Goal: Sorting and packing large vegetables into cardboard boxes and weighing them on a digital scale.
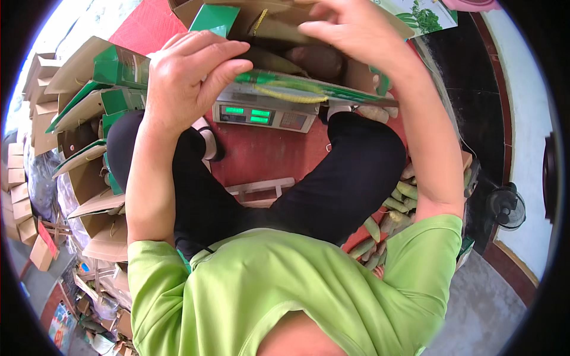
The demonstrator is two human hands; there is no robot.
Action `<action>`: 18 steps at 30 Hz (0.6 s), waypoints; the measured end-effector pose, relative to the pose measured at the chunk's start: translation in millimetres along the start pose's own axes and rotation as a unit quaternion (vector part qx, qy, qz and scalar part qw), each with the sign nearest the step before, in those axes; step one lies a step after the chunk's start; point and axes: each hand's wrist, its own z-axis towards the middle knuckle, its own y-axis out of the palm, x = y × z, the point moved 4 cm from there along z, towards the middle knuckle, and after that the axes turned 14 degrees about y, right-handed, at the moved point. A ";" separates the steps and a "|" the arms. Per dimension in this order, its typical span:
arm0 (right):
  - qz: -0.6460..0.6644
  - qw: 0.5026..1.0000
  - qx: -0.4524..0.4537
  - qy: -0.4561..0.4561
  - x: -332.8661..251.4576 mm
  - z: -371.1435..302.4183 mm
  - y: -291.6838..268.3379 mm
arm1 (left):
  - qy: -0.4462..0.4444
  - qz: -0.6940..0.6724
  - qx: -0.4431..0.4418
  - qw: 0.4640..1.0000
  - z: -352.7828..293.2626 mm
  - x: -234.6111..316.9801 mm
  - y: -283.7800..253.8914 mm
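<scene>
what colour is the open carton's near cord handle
The curved cord handle is yellow, clearest in the head view.

White wall (pixel 527 118) at right, dark-red border (pixel 506 113) beside it, grey floor (pixel 475 291).

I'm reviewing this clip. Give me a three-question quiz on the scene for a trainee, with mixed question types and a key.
1. Multiple choice: What colour glows on the front of the digital scale?
(a) red
(b) green
(c) blue

2. True or false: The person's right hand is nearer the electric fan than the left hand is.

3. Fill in the blank: The cord handle on the near side of the open cardboard carton is ____ in colour.

Key: 1. b; 2. true; 3. yellow.
</scene>
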 end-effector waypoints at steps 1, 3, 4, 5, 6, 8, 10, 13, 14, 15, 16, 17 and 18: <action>0.078 0.996 -0.010 0.050 6.6 -8.9 -9.9 | -0.008 0.005 0.002 1.000 0.7 -0.8 -1.6; 0.154 0.983 0.059 0.084 27.1 -49.3 -37.1 | -0.015 -0.017 0.005 1.000 0.4 6.1 6.5; 0.204 0.967 0.128 0.077 50.4 -52.6 -35.5 | -0.017 0.006 0.003 1.000 -4.6 4.6 2.3; 0.242 0.944 0.207 0.081 78.5 -65.3 -37.3 | -0.010 0.016 0.010 1.000 -4.2 3.9 1.4; 0.277 0.926 0.240 0.089 99.9 -78.6 -38.3 | -0.013 0.012 0.011 1.000 -5.4 2.0 0.9; 0.306 0.895 0.298 0.132 151.4 -115.0 -38.0 | -0.026 -0.011 0.005 1.000 -3.5 4.8 2.6; 0.314 0.875 0.307 0.204 208.3 -143.8 -3.2 | -0.040 -0.005 -0.012 0.999 -7.4 6.6 0.9; 0.216 0.903 0.276 0.249 310.1 -216.4 73.1 | -0.042 0.006 -0.023 0.999 -1.4 11.4 6.2; 0.253 0.893 0.248 0.276 335.9 -242.0 114.4 | -0.056 -0.016 0.004 0.998 -0.6 10.6 8.2; 0.249 0.886 0.213 0.327 361.3 -274.4 152.1 | -0.044 -0.017 -0.002 0.999 0.8 12.6 8.8; 0.389 0.808 0.231 0.377 407.0 -325.2 204.6 | -0.055 -0.037 -0.004 0.998 2.8 13.0 14.3; 0.343 0.825 0.233 0.384 414.0 -354.2 249.9 | -0.068 -0.052 -0.010 0.996 2.0 13.3 18.8; 0.011 0.915 0.083 0.396 424.8 -380.0 283.8 | -0.053 -0.053 -0.009 0.997 -0.3 10.9 22.3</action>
